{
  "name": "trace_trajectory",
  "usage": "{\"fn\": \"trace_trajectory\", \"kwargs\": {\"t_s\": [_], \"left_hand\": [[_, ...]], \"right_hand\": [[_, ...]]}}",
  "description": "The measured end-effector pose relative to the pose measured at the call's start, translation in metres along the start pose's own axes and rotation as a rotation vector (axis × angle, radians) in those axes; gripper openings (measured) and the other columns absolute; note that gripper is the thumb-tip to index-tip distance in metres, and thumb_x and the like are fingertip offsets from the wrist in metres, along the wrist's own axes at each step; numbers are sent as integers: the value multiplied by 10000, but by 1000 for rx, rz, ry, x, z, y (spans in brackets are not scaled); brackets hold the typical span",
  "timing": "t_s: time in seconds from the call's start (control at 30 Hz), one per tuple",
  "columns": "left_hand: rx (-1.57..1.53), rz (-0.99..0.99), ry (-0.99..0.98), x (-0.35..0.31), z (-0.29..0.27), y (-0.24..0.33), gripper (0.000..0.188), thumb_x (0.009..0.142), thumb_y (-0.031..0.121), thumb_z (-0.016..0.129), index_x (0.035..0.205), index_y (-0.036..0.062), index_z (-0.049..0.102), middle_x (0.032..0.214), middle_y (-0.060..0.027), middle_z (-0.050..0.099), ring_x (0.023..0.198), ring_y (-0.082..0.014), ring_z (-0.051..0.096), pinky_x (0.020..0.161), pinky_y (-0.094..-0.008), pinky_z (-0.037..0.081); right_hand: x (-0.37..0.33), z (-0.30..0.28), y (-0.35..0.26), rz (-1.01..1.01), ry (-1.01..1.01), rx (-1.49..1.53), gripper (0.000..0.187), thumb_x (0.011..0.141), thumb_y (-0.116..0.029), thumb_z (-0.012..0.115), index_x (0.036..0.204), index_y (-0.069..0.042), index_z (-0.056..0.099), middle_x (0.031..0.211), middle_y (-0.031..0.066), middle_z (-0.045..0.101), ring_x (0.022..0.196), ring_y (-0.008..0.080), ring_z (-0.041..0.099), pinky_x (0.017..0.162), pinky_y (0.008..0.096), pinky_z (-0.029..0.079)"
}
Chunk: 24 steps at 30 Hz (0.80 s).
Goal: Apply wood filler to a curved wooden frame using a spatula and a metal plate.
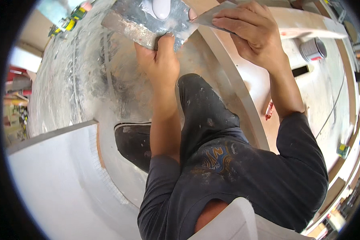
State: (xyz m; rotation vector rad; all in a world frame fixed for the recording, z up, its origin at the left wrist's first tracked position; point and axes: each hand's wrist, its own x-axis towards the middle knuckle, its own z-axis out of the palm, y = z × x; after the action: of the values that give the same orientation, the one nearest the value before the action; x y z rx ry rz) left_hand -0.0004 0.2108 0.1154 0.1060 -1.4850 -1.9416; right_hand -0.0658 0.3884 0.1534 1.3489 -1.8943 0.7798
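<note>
Grey bucket (313, 49) on dusty floor (328, 92); black shoe (134, 144).

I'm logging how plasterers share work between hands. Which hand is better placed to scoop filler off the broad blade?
Probably the right hand: its smaller putty knife already meets the broad blade beside the white filler. The left hand grips that blade from below, supporting it.

Both hands work close together at the far edge, the left hand (158, 60) under a wide putty blade (144, 24), the right hand (248, 32) on a second blade (212, 18), so little gap lies between them. A raised knee (204, 108) blocks the middle. Right, a bucket (313, 49) stands. The smeared floor (68, 92) left looks open, perhaps wet.
</note>
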Motion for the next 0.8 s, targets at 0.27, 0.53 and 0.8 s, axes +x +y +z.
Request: {"fn": "trace_trajectory", "kwargs": {"t_s": [0.27,0.53,0.8], "left_hand": [[-252,-117,-143,19,8,-48,414,678,-22,511,1089,-30,461,924,-147,548,725,-288,556,552,-388,465],[-498,-516,-82,19,2,-131,384,691,-5,505,1067,-26,431,865,-146,565,653,-284,574,567,-389,457],[-602,-679,31,43,-30,-159,313,693,59,520,997,-12,499,814,-130,571,683,-253,547,656,-373,410]], "right_hand": [[-59,-19,27,501,-226,-2,239,667,-3,530,842,-78,674,796,144,648,727,267,616,683,367,479],[-214,1,98,1224,-675,-347,290,730,-187,551,988,-117,662,870,138,662,779,304,641,745,367,509],[-222,35,133,1419,-810,-505,306,753,-339,583,812,-49,660,794,181,650,731,315,622,660,399,481]]}}
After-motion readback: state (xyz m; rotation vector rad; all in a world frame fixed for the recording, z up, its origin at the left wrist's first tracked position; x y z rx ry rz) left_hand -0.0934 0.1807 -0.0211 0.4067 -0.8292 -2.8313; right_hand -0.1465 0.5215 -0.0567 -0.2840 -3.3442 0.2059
